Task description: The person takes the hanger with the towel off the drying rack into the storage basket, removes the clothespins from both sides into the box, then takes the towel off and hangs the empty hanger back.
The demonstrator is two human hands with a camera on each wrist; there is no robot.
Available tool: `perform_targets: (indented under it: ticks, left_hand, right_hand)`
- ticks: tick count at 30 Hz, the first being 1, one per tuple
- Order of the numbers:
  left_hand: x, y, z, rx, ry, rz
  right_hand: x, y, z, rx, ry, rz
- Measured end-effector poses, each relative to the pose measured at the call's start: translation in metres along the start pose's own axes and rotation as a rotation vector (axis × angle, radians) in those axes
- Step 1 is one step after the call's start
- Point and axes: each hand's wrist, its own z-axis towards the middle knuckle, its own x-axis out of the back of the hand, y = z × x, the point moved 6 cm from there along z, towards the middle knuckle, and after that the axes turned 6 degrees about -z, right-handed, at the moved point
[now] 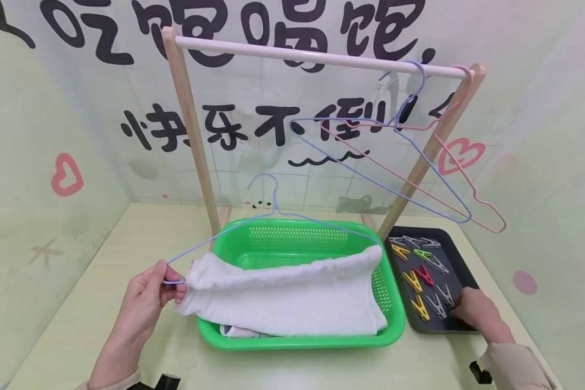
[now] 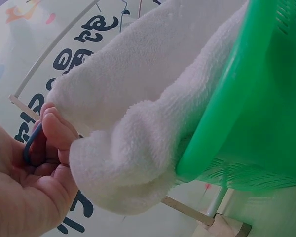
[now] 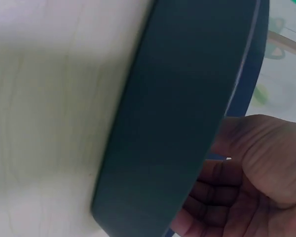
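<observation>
My left hand (image 1: 143, 298) pinches the left end of a light blue clothes hanger (image 1: 275, 203). Over the hanger's lower part hangs a white towel (image 1: 292, 303), its left edge against the fingertips. The towel lies across a green basket (image 1: 302, 342); part of another cloth (image 1: 244, 331) shows beneath it. My right hand (image 1: 479, 312) reaches into the right front of a dark tray (image 1: 436, 326), fingers bent over its wall. A bit of red shows below that hand, but its fingertips are hidden. Several clothespins (image 1: 424, 275) in yellow, red, green and grey lie in the tray.
Behind the basket stands a wooden rack with a white rail (image 1: 312, 56). At the rail's right end hang a blue hanger (image 1: 409, 103) and a pink hanger (image 1: 468, 168). Printed sheets (image 1: 39, 162) enclose the tabletop (image 1: 141, 244) at the back and sides.
</observation>
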Motion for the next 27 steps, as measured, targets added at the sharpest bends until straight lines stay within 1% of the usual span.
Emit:
perform_targets:
  ticks: [2,4,5,7,9,11,13,16,18,20,22,24,27]
  left_hand:
    - [0.0,0.0,-0.001,-0.012,0.005,-0.017]
    - [0.0,0.001,-0.001,-0.026,0.011,-0.03]
    - [0.0,0.002,-0.001,-0.032,0.009,-0.03]
    - [-0.001,0.003,0.0,-0.043,0.01,-0.024]
    - [-0.003,0.005,0.001,-0.058,0.009,-0.013]
    - [-0.004,0.006,0.001,-0.074,0.008,-0.017]
    - [-0.005,0.008,0.001,-0.1,0.004,-0.037]
    - [-0.008,0.011,0.001,-0.137,-0.006,-0.065]
    - [-0.011,0.014,0.001,-0.155,-0.006,-0.068]
    - [-0.013,0.016,0.001,-0.163,0.0,-0.062]
    - [-0.013,0.018,0.002,-0.17,0.002,-0.063]
    - [-0.014,0.019,0.002,-0.176,-0.004,-0.069]
    - [-0.015,0.019,0.003,-0.179,-0.015,-0.076]
  right_hand:
    - [-0.002,0.0,0.001,-0.012,-0.011,-0.002]
    - [0.001,-0.003,0.002,-0.005,0.01,0.009]
    - [0.004,-0.006,0.002,0.005,0.035,0.027]
    - [0.014,-0.018,0.0,0.035,0.114,0.072]
    - [0.029,-0.037,-0.004,0.087,0.214,0.136]
    - [0.044,-0.062,-0.009,0.16,0.304,0.21]
    - [0.055,-0.09,-0.016,0.234,0.35,0.302]
    - [0.065,-0.129,-0.023,0.333,0.348,0.46]
    - [0.069,-0.15,-0.027,0.362,0.334,0.536]
    - [0.072,-0.166,-0.026,0.377,0.332,0.579]
    - [0.074,-0.178,-0.025,0.385,0.346,0.591]
    - [0.076,-0.185,-0.022,0.381,0.371,0.593]
    - [0.078,-0.187,-0.019,0.336,0.437,0.594]
